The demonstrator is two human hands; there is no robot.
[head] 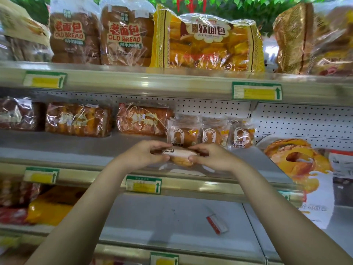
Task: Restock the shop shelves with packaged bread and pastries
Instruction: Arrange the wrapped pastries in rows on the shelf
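Both hands hold one small clear-wrapped bun packet (179, 157) just above the front of the middle shelf (76, 148). My left hand (146, 153) grips its left end and my right hand (211, 156) grips its right end. Right behind it, three matching bun packets (210, 133) stand upright in a row on that shelf. Further left on the same shelf lie wrapped loaves (142, 120).
The top shelf carries "Old Bread" loaves (124, 37) and a yellow soft-bread bag (206, 41). A small red-and-white packet (216, 223) lies on the lower shelf, with yellow and red bags (47, 209) at its left. A pastry poster (298, 163) hangs at the right. Price tags line the shelf edges.
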